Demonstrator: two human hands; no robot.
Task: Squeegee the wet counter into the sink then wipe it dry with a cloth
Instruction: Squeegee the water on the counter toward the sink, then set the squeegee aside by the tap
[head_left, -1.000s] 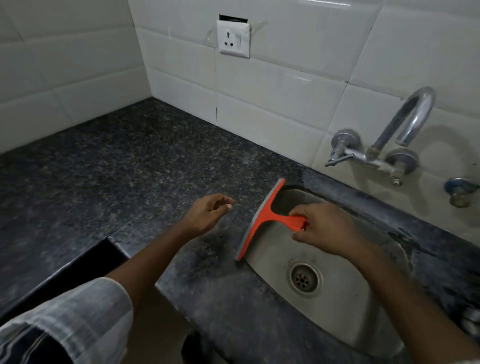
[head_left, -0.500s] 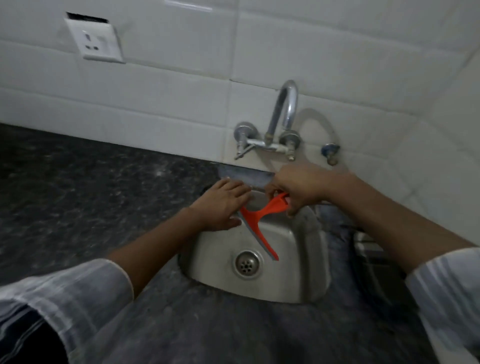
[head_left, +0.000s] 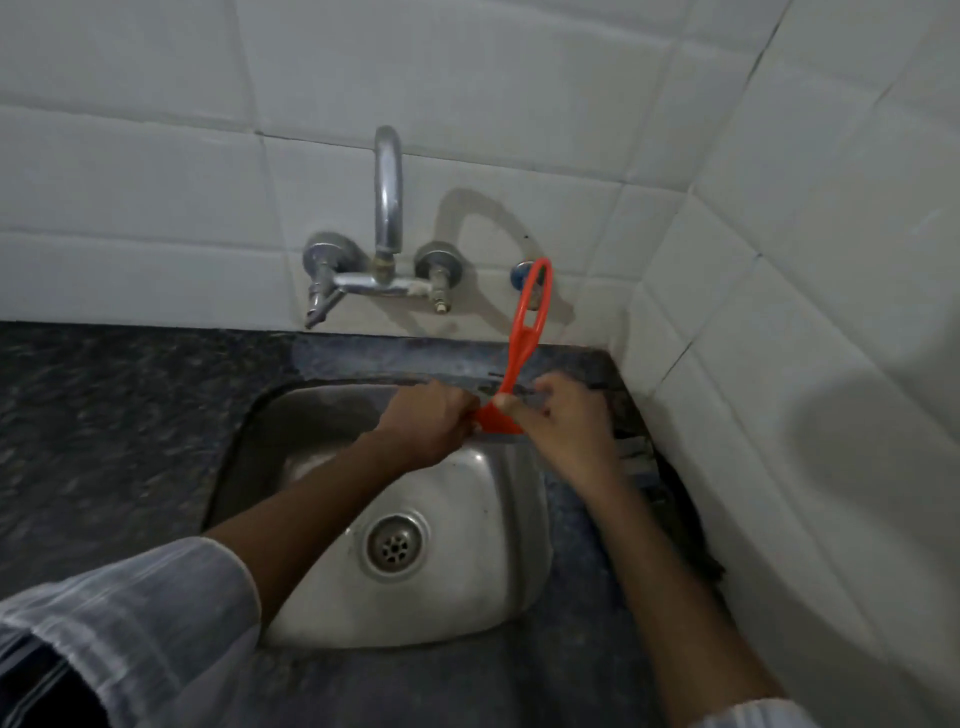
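Observation:
The orange squeegee (head_left: 524, 338) stands upright at the back right rim of the steel sink (head_left: 467, 587), its looped handle pointing up against the tiles. My left hand (head_left: 428, 421) grips the blade end from the left. My right hand (head_left: 563, 423) pinches the neck of the squeegee from the right. The blade itself is mostly hidden between my hands. The dark speckled counter (head_left: 114, 415) spreads to the left of the sink and along its front. No cloth is in view.
A chrome tap (head_left: 387, 208) with two valves sticks out of the white tiled wall above the sink. A small blue valve (head_left: 519, 273) sits behind the handle. A tiled side wall (head_left: 805, 364) closes in on the right. The drain (head_left: 395, 545) lies mid-basin.
The view swung right, over the sink. The squeegee went from lying at the sink's left rim to upright at the back right, and my left hand took hold of its blade end.

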